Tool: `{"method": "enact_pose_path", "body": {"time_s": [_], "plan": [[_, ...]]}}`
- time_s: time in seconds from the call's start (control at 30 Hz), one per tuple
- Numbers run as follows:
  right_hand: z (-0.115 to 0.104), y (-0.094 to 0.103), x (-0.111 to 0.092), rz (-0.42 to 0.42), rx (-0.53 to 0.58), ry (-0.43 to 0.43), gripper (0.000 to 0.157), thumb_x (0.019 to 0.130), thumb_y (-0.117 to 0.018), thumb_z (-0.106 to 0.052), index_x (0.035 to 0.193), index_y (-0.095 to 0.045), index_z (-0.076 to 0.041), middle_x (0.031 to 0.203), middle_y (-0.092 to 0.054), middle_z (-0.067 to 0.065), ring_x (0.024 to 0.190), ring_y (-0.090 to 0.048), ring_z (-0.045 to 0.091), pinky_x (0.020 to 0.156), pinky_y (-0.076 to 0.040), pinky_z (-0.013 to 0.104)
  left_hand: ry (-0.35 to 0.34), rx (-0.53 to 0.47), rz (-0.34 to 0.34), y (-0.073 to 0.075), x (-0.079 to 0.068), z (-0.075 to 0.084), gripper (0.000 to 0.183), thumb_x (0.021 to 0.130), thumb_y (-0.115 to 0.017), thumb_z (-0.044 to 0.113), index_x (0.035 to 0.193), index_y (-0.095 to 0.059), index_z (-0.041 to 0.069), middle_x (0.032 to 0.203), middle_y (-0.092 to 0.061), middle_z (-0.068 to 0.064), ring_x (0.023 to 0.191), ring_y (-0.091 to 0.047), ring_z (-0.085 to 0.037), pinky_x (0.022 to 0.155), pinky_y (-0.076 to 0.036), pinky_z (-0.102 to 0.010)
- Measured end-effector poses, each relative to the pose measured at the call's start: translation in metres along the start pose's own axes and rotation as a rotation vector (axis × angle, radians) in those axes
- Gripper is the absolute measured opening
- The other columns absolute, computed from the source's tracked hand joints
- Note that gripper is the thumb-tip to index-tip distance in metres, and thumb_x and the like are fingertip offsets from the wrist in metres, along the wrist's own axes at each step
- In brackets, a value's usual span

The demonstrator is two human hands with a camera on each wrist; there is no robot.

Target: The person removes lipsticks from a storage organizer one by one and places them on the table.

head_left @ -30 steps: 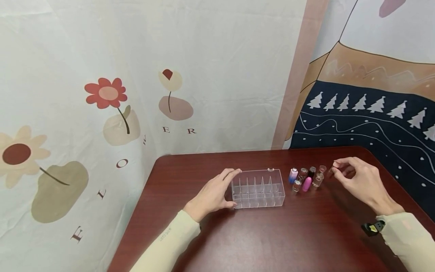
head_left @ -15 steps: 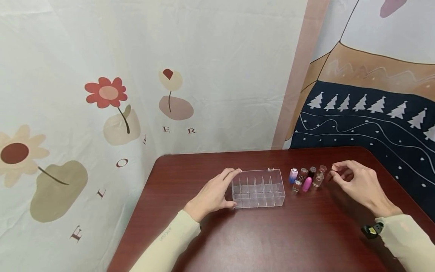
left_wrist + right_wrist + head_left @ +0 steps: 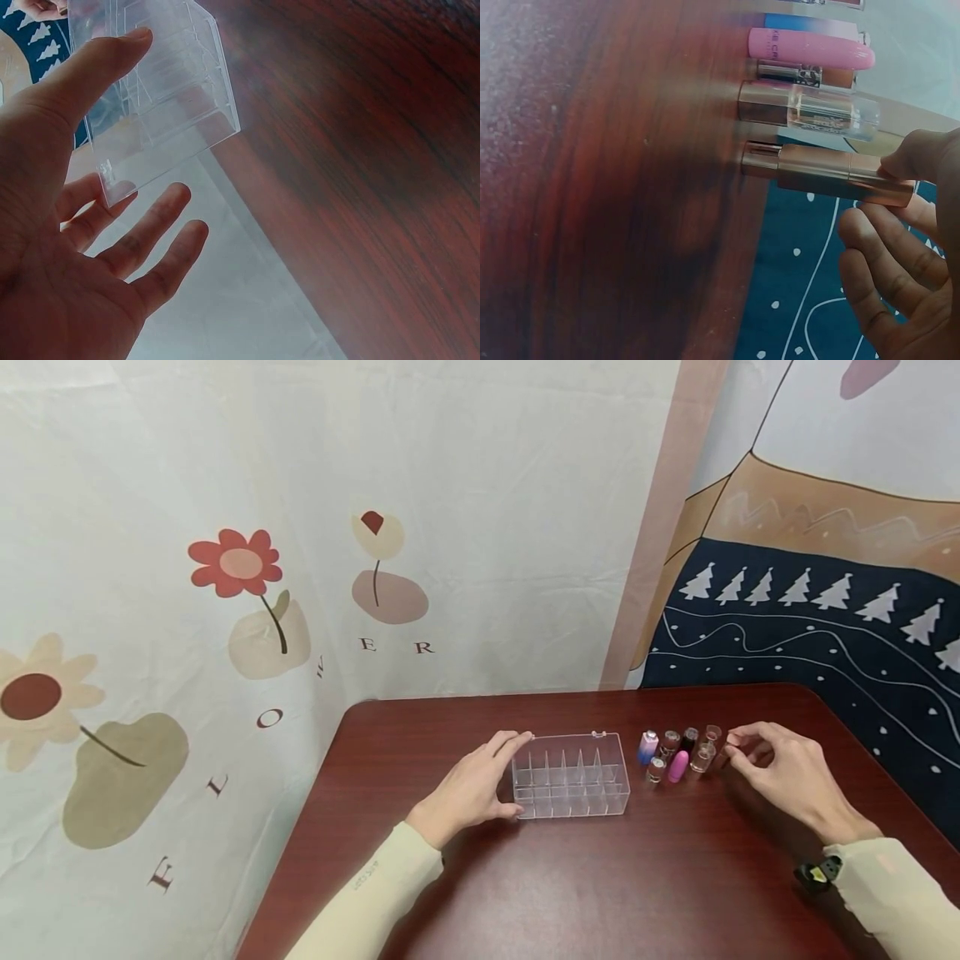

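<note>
A clear plastic lipstick organizer [image 3: 570, 802] with several small compartments stands on the table. My left hand [image 3: 468, 785] grips its left end, thumb at the front and fingertips at the back corner; in the left wrist view the thumb overlaps the clear wall [image 3: 176, 139] and the other fingers spread behind it. At the right, my right hand [image 3: 787, 777] pinches the top of a rose-gold lipstick tube [image 3: 817, 169] between thumb and fingers. The tube is upright, its base close to the table, beside a clear-capped lipstick [image 3: 810, 109]. Its compartments hold nothing that shows.
Several more lipsticks stand grouped between organizer and right hand, among them a bright pink one [image 3: 678, 766], a blue-and-pink one [image 3: 648, 748] and a short clear-topped one [image 3: 656, 769]. Behind the dark red table [image 3: 570, 893] hang a flower-print cloth [image 3: 487, 527] and a tree-print cloth [image 3: 795, 643].
My right hand has moved slightly left with the rose-gold lipstick, closer to the grouped lipsticks. The left hand and the organizer stay in place.
</note>
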State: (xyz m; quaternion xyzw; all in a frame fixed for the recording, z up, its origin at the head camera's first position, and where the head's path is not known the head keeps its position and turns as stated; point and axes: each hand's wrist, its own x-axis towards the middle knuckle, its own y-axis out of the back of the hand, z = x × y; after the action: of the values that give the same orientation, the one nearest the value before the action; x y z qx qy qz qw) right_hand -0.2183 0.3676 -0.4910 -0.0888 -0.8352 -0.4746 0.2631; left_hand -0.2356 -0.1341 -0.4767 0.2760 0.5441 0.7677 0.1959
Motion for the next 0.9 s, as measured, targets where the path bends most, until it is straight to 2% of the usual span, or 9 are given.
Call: {"method": "enact_pose_path", "body": {"time_s": [0.3, 0.9], "plan": [[0.0, -0.005, -0.002, 0.002, 0.0, 0.002, 0.026, 0.092, -0.094, -0.012, 0.115, -0.083, -0.01, 0.1, -0.083, 0.009, 0.076, -0.061, -0.013, 0.07, -0.044, 0.004, 0.002, -0.003, -0.005, 0.001, 0.0, 0.0, 0.121, 0.079, -0.111, 0.03, 0.178, -0.042, 0.017, 0.17, -0.056, -0.011, 0.147, -0.069, -0.035, 0.122, -0.062, -0.05], [0.003, -0.012, -0.007, -0.023, 0.022, 0.005, 0.023, 0.092, -0.094, -0.011, 0.112, -0.083, -0.013, 0.098, -0.084, 0.005, 0.074, -0.063, -0.011, 0.068, -0.045, 0.005, 0.002, 0.0, -0.014, 0.0, 0.0, 0.0, 0.121, 0.08, -0.111, 0.031, 0.179, -0.042, 0.017, 0.171, -0.056, -0.009, 0.15, -0.068, -0.032, 0.122, -0.062, -0.048]]}}
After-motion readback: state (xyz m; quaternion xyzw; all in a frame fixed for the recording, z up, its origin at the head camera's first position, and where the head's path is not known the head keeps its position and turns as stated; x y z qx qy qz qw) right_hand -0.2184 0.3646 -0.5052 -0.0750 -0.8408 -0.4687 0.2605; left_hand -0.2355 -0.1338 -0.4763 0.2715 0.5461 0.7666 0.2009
